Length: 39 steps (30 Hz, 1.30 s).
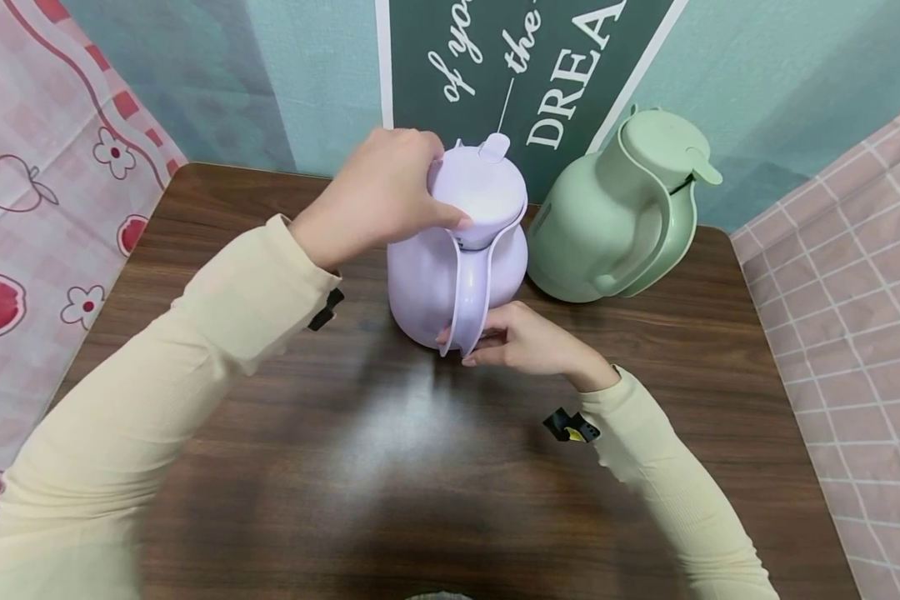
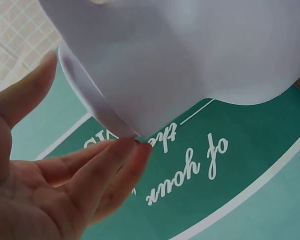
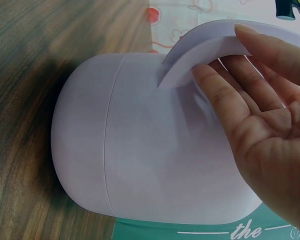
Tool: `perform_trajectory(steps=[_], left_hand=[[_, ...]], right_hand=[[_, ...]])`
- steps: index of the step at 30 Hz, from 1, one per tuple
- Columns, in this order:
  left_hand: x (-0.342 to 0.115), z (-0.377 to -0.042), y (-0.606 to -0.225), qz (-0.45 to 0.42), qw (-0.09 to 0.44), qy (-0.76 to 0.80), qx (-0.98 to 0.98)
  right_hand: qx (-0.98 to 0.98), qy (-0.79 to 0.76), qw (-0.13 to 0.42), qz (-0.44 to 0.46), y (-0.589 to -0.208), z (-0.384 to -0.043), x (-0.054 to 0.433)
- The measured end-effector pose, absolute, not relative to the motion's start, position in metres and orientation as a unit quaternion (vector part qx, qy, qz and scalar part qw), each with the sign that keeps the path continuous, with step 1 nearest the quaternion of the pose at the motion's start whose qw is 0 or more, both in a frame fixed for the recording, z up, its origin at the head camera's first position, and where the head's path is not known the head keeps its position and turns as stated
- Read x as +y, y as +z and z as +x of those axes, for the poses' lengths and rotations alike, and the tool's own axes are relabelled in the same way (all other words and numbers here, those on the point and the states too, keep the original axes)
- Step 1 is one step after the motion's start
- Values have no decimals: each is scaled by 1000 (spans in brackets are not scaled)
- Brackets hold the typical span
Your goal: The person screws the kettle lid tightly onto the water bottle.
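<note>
A lavender thermos jug [image 1: 420, 287] stands upright on the wooden table [image 1: 285, 492], its handle [image 1: 474, 292] facing me. My left hand [image 1: 390, 179] holds the round lid [image 1: 483, 187] from the left, thumb on the near side and fingers around the far side. In the left wrist view, the fingertips [image 2: 132, 146] press at the lid's edge. Low on the handle, my right hand [image 1: 528, 337] has its fingers hooked inside and its thumb on the outer side, as the right wrist view shows.
A similar green thermos jug [image 1: 592, 225] stands close by on the right. Behind both, a dark green lettered sign [image 1: 442, 100] leans at the blue-green backdrop. Pink tiled wall [image 1: 847, 333] borders the right; a fruit-patterned cloth [image 1: 37, 225] hangs left.
</note>
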<state>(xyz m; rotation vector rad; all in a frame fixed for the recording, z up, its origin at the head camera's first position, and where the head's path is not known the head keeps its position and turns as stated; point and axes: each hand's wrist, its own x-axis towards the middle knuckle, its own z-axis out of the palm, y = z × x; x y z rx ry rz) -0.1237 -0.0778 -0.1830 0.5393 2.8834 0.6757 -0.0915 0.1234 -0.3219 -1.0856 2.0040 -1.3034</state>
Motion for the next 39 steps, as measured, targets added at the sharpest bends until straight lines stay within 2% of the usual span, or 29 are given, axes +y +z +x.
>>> perform_trajectory(steps=[7, 23, 34, 39], left_hand=[[-73, -122, -185, 181, 50, 218, 958], [-86, -137, -183, 228, 97, 216, 945], [-78, -126, -181, 160, 77, 225, 958], [-74, -123, -182, 157, 64, 226, 959]], right_hand=[[740, -482, 265, -386, -322, -91, 124], [740, -482, 266, -386, -320, -91, 124], [744, -485, 278, -366, -319, -90, 123], [743, -486, 280, -364, -320, -90, 123]])
